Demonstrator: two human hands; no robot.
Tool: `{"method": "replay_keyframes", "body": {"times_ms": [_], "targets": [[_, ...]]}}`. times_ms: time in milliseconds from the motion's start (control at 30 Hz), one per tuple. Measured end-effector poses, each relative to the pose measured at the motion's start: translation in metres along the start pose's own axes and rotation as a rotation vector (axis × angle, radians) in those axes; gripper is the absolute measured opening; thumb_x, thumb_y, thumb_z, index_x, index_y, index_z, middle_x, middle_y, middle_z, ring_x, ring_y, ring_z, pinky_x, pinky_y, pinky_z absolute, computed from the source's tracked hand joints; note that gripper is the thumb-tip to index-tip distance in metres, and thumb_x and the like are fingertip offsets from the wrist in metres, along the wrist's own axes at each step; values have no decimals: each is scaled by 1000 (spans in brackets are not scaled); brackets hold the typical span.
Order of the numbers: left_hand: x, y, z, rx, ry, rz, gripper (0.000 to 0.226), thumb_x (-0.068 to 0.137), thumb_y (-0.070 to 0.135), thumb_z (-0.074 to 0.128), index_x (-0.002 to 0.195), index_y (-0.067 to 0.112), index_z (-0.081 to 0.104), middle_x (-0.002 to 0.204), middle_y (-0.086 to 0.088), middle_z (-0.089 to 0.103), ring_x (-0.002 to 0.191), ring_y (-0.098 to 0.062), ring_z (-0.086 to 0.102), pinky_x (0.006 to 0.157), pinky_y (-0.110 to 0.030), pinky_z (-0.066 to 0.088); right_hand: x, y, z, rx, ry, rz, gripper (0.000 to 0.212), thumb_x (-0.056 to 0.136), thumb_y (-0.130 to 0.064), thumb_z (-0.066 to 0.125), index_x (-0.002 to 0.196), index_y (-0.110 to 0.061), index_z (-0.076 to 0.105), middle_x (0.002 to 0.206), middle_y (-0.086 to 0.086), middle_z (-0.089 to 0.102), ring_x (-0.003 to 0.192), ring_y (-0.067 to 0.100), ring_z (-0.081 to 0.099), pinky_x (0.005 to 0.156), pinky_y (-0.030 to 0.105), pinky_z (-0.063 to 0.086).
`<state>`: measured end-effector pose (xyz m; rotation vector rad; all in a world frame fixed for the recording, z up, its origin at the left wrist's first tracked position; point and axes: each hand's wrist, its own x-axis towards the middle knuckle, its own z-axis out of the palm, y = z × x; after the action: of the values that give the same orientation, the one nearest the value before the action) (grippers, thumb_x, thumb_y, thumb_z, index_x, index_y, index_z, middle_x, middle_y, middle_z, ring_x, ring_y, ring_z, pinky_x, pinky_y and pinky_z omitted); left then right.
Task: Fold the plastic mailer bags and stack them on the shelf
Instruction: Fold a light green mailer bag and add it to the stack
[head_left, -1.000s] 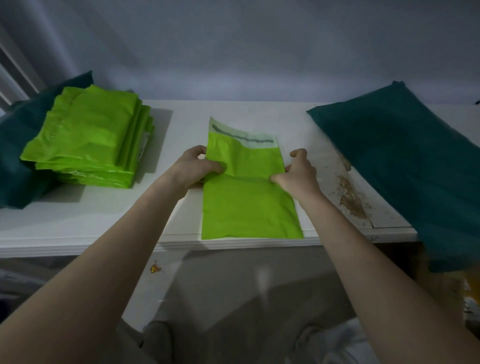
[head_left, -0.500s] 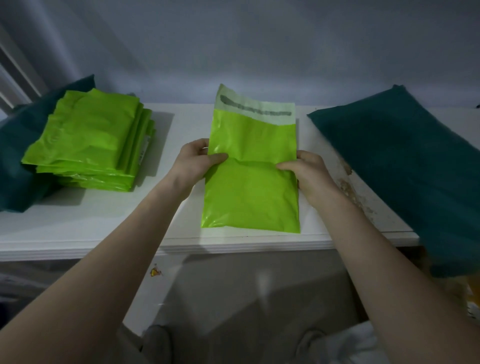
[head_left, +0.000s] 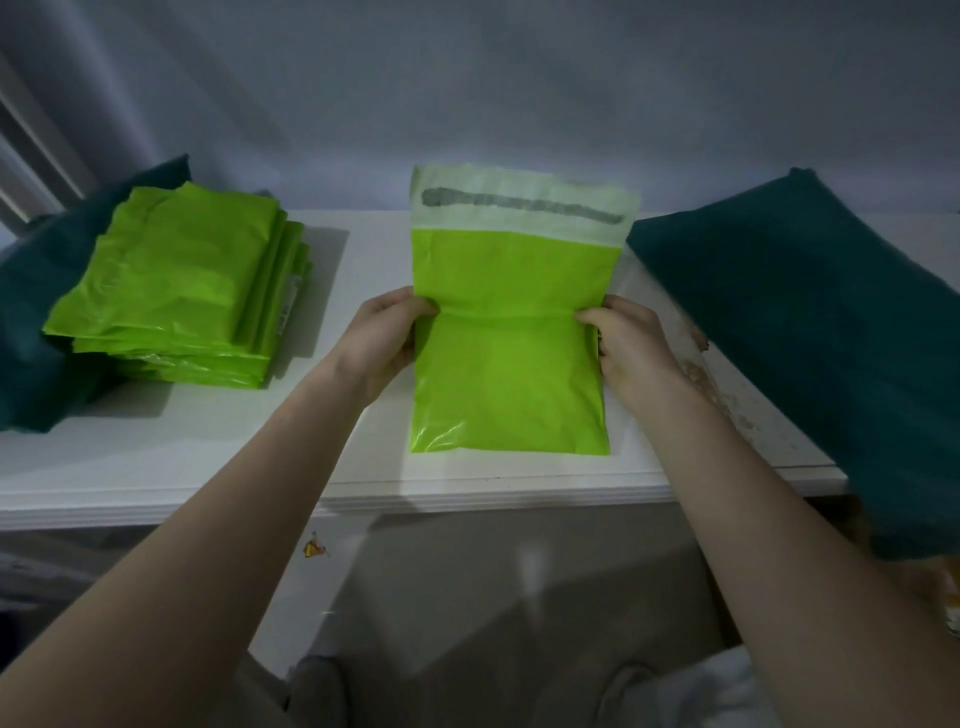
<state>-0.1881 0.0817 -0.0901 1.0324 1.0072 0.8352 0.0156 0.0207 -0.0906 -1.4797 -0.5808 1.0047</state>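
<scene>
A lime-green mailer bag (head_left: 511, 374) lies on the white shelf (head_left: 363, 467), its lower half flat near the front edge. Its upper half, with a pale flap and grey adhesive strip, stands raised toward the wall. A crease runs across its middle. My left hand (head_left: 384, 343) pinches the bag's left edge at the crease. My right hand (head_left: 631, 345) pinches the right edge at the same height. A stack of folded green mailer bags (head_left: 176, 291) sits at the shelf's left.
A dark teal pile (head_left: 815, 332) covers the shelf's right end and overhangs its edge. More dark teal material (head_left: 31, 312) lies under and behind the green stack at the far left. Worn brown patches (head_left: 711, 384) mark the shelf beside my right hand. A wall rises directly behind.
The bag's upper half has lifted off the shelf and now stands nearly upright. Both hands slid outward to the bag's side edges, and the bag moved slightly back from the front edge.
</scene>
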Motion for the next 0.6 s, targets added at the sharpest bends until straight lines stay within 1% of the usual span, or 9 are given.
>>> {"method": "replay_keyframes", "body": {"times_ms": [67,100,200,267,367,433,467,533,600], "targets": [[1,0,-2,15,-24,6,30,92,-2,40,98,15,63,94,-5,65,78,-15,60,70,-21,54,1,1,-1,8,-23,-6,27,82,13,46,96,3,66,79,9,65,69,19,60,66,26,49],[1,0,-3,26,-38,7,32,92,-3,39,99,16,63,94,-4,66,77,-14,61,70,-20,54,2,2,-1,9,-42,-9,29,82,13,44,94,0,67,78,7,65,67,18,60,63,23,49],[0,0,-4,22,-70,-1,36,92,-6,38,96,18,64,85,1,70,72,-10,65,67,-19,55,3,1,-3,35,-47,29,32,81,15,44,78,-10,65,66,2,64,58,14,60,53,19,49],[-2,0,-4,15,-63,4,33,92,-6,40,89,16,65,74,5,71,67,-8,65,64,-17,55,1,-1,-2,79,-16,90,28,82,12,43,70,-9,58,62,6,56,55,17,53,49,20,44],[-3,0,-6,67,-53,41,26,90,-3,47,83,12,66,71,3,70,63,-9,64,60,-16,54,-3,-5,-1,129,-21,163,31,87,0,39,67,-6,62,59,9,59,58,19,52,49,19,45],[-3,1,-5,53,-19,13,27,92,1,44,81,13,65,66,4,69,64,-11,63,61,-18,54,-3,-7,-3,174,-54,193,42,89,-9,33,64,-4,66,55,9,63,62,21,53,55,23,46],[-3,2,-5,12,0,-23,29,93,4,39,81,13,64,64,4,69,66,-13,62,62,-19,54,-3,-7,-5,172,-75,203,43,90,-15,32,66,-4,66,59,9,64,63,22,54,56,24,45],[-1,5,-5,-69,-2,-98,37,91,10,29,83,8,65,69,0,71,72,-18,61,66,-24,53,-4,-9,-9,84,-105,225,43,94,-28,35,74,-5,66,69,10,63,61,21,55,50,20,45],[0,8,-6,-73,-39,-150,43,89,17,27,85,4,67,80,-6,71,75,-22,59,72,-29,48,-4,-9,-11,11,-107,244,40,93,-38,44,77,-9,67,74,9,61,61,18,57,46,16,45]]}}
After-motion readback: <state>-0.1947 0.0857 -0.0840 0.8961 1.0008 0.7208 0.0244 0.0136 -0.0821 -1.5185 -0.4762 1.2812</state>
